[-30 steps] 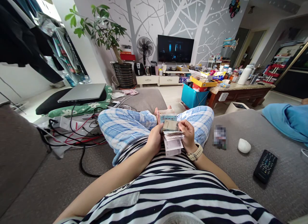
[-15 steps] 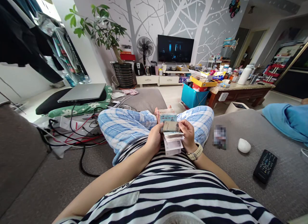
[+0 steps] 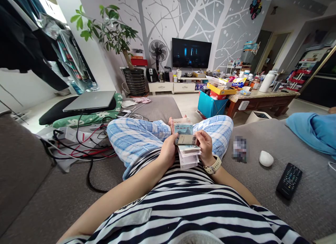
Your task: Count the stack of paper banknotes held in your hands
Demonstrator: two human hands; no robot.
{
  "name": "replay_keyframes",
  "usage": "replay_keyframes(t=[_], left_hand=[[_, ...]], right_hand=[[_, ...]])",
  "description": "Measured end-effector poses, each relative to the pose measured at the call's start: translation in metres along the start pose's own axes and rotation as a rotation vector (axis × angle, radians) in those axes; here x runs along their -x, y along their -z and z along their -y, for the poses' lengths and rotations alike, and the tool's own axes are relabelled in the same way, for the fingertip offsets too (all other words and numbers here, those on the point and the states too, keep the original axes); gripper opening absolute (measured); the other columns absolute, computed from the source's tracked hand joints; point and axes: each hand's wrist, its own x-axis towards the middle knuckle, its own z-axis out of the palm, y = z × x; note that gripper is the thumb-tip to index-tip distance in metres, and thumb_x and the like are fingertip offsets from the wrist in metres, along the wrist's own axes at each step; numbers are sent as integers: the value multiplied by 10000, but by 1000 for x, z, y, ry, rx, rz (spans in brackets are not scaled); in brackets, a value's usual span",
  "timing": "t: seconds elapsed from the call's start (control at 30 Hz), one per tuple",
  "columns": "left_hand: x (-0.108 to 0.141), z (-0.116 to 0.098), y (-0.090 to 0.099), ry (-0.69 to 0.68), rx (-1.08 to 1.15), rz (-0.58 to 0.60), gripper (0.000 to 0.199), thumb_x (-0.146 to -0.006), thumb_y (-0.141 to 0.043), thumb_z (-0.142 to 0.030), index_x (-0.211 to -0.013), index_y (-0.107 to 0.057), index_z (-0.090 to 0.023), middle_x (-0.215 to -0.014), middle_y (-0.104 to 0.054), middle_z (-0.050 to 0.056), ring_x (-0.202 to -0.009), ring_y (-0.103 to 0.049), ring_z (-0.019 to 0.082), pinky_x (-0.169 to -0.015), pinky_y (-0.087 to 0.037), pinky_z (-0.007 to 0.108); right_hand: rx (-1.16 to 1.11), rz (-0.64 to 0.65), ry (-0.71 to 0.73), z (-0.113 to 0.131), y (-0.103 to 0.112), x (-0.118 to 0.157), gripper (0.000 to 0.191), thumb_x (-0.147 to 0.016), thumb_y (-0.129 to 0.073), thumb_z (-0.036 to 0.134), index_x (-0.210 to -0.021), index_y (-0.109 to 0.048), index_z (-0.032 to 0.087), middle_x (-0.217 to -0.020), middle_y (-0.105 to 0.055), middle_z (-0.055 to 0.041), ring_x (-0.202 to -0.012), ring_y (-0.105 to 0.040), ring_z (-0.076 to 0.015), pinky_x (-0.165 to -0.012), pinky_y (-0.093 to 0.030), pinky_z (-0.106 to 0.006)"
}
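Note:
A bundle of banknotes [image 3: 183,129] is held over my lap, with a blue-green note upright at the far side and a folded-over part facing me. My left hand [image 3: 168,149] is closed round the bundle's left side, thumb on top. At its right edge, my right hand [image 3: 205,146] pinches notes between thumb and fingers; a pale watch [image 3: 213,165] is on that wrist. More notes hang down toward my striped shirt [image 3: 181,195], fanned in layers below the hands. The fingers behind the notes are hidden.
I sit cross-legged on a grey sofa. Right of me lie a blurred-out item [image 3: 239,149], a white rounded object [image 3: 266,158], a black remote control [image 3: 289,181] and a blue cloth [image 3: 312,132]. To the left are tangled cables [image 3: 78,146] and a laptop [image 3: 89,100] on a cushion.
The folded part of the notes has dropped slightly toward me, so more of the blue-green note shows. Both hands stay almost where they were.

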Motion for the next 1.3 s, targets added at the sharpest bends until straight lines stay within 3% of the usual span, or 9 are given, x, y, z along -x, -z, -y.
replay_keyframes(t=[0.2,0.37,0.53,0.83,1.0,1.3], left_hand=[[2,-1,-3,-4,4,-13,324,-683,-701,-350,-911,-712,-121,-847,-755,90,-889,-695,295,-852,-521,418],[6,-5,-5,-1,-15,-8,296,-658,-707,-341,-867,-714,-131,-840,-753,78,-891,-691,290,-850,-517,402],[9,-7,-6,-4,-40,-29,234,-622,-728,-275,-813,-713,-140,-805,-751,63,-848,-693,266,-855,-507,375],[10,-6,-5,18,-43,-22,249,-606,-748,-249,-831,-721,-148,-744,-744,52,-800,-702,266,-825,-527,392],[5,-1,-2,13,-18,-31,259,-671,-706,-338,-839,-720,-140,-798,-753,63,-868,-697,277,-828,-537,387],[2,1,0,34,5,-51,271,-699,-677,-330,-879,-716,-132,-841,-760,78,-901,-701,281,-839,-544,395]], right_hand=[[-98,48,-29,0,-1,1,375,-895,-524,498,-679,-578,196,-511,-511,20,-444,-388,-105,-456,-271,-262],[1,-15,-10,-1,-1,-2,318,-841,-625,430,-644,-526,201,-552,-514,33,-522,-438,-109,-542,-351,-262],[34,-83,-75,-2,-1,-5,311,-787,-659,438,-660,-498,203,-594,-444,48,-550,-377,-105,-534,-323,-257],[102,-86,-94,0,-3,-5,329,-785,-623,424,-607,-455,205,-588,-384,47,-570,-333,-109,-537,-298,-261],[117,-80,-63,0,-2,-4,316,-802,-608,400,-608,-454,204,-590,-395,44,-577,-347,-113,-548,-308,-261],[48,-54,10,-5,1,-2,356,-865,-570,419,-611,-428,213,-559,-363,47,-541,-319,-116,-533,-293,-273]])
